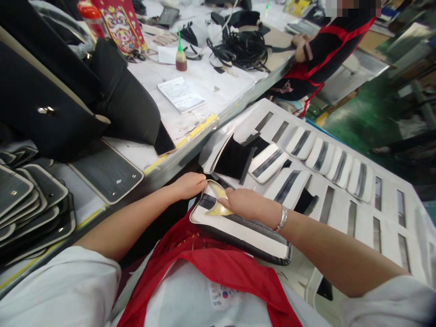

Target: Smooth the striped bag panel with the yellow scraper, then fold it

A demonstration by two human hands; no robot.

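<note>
A white leather bag piece [252, 232] with a black stripe and a black edge lies tilted in front of my red apron. My left hand [191, 185] is closed, pinching the piece at its upper left corner. In my right hand [250, 206] is a flat, shiny yellow tool [215, 210] with a concave, crescent-like end. It rests against the piece close to that corner, thumb and fingers closed around its back part. My right palm lies over the dark stripe and hides part of it. The rest of the tool is hidden under my fingers.
Similar white pieces [299, 141] lie on a slotted white board [364, 218] at right. Dark panels [37, 195] are stacked at left beside black bags [126, 100]. The worktable holds a green-tipped bottle [181, 59], a notepad [181, 94] and black straps [243, 47]. A co-worker [327, 59] stands beyond.
</note>
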